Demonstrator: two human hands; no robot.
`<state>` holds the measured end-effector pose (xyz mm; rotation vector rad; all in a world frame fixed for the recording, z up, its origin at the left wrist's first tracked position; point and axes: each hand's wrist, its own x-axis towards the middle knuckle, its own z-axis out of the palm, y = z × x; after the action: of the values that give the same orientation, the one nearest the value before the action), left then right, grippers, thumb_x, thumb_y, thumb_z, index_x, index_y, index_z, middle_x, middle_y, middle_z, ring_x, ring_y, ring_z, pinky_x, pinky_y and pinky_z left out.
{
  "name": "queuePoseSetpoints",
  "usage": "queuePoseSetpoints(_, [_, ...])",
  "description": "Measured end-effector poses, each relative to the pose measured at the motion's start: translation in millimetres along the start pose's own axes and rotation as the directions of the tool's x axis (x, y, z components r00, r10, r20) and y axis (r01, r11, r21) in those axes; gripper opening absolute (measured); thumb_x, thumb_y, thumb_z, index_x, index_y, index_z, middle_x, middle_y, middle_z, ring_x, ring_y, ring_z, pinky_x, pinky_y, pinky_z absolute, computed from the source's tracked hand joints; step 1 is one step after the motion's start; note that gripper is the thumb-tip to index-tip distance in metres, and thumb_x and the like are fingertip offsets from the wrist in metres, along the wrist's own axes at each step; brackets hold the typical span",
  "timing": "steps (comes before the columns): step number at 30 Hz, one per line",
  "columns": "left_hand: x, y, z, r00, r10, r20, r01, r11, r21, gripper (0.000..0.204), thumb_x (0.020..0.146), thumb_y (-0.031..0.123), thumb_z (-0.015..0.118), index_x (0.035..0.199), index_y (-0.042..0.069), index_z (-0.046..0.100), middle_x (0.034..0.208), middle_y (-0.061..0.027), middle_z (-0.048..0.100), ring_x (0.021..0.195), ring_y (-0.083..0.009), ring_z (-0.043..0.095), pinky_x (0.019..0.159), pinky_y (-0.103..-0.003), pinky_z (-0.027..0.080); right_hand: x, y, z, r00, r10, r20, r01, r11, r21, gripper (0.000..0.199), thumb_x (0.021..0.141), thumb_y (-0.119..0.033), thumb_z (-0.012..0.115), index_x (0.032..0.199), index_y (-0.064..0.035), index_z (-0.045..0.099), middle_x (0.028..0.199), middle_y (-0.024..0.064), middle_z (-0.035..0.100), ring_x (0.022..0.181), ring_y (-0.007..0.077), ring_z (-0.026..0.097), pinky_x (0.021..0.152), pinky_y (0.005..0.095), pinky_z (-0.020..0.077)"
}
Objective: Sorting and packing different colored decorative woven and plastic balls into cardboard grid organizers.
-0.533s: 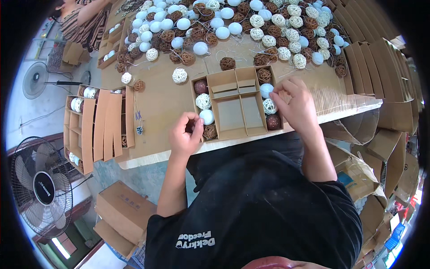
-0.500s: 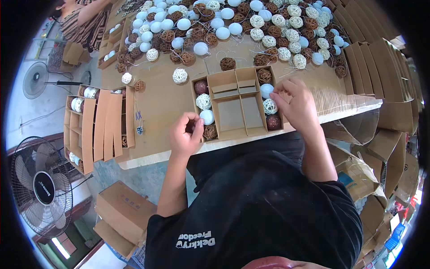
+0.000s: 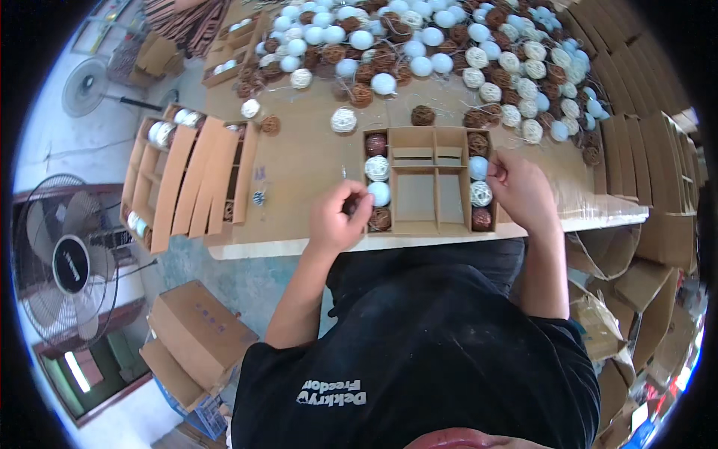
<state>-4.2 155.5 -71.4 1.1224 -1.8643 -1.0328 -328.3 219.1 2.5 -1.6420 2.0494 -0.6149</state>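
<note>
A divided cardboard box (image 3: 415, 227) sits in front of me, with a column of balls down each side. In the left column are a dark glittery ball (image 3: 377, 144), a white woven ball (image 3: 377, 168), a pale blue-white ball (image 3: 380, 194) and a brown woven ball (image 3: 380, 219). The right column has a similar mix, including another pale ball (image 3: 478, 167) and a white woven ball (image 3: 481, 194). My left hand (image 3: 340, 217) is closed beside the box's left wall, fingertips by the pale ball. At the right wall my right hand (image 3: 523, 191) is pinched; whatever its fingers grip is hidden.
A large heap of white, pale blue and brown balls (image 3: 419, 45) covers the far table. Stacked filled boxes (image 3: 179, 179) stand at the left, cardboard dividers (image 3: 628, 157) at the right. A standing fan (image 3: 71, 263) is on the floor at left; a person's striped clothing (image 3: 191, 26) shows far left.
The view has shifted, so the box appears farther right and squarer to me. My hands remain at the box's two sides, still closed, and the balls keep their places.
</note>
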Motion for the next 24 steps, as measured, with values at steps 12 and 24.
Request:
queuePoseSetpoints(12, [7.7,20.2,-9.3,0.995,-0.076,0.063,0.055,0.958,0.281,0.026,0.095,0.026,0.075,0.086,0.004,0.063,0.066,-0.0101,0.063,0.057,-0.025,0.062,0.056,-0.038,0.049,14.5,81.8,27.2,1.0,0.023,-0.018,0.004,0.513,0.858,0.008,0.101,-0.01,0.066,0.097,-0.0051,0.062,0.081,0.0002,0.059,0.071,0.0122,0.056,0.064,0.0248,0.0447])
queuePoseSetpoints(24, [7.3,91.5,-88.8,0.997,-0.046,-0.069,0.068,0.927,0.369,0.009,0.091,0.013,0.068,0.088,0.005,0.069,0.07,-0.0178,0.066,0.061,-0.0343,0.066,0.056,-0.041,0.049,26.4,99.5,32.7,0.996,0.038,-0.079,0.07,0.194,0.978,0.016,0.11,-0.015,0.055,0.1,-0.0024,0.057,0.085,0.0042,0.057,0.08,0.0164,0.058,0.074,0.0333,0.05])
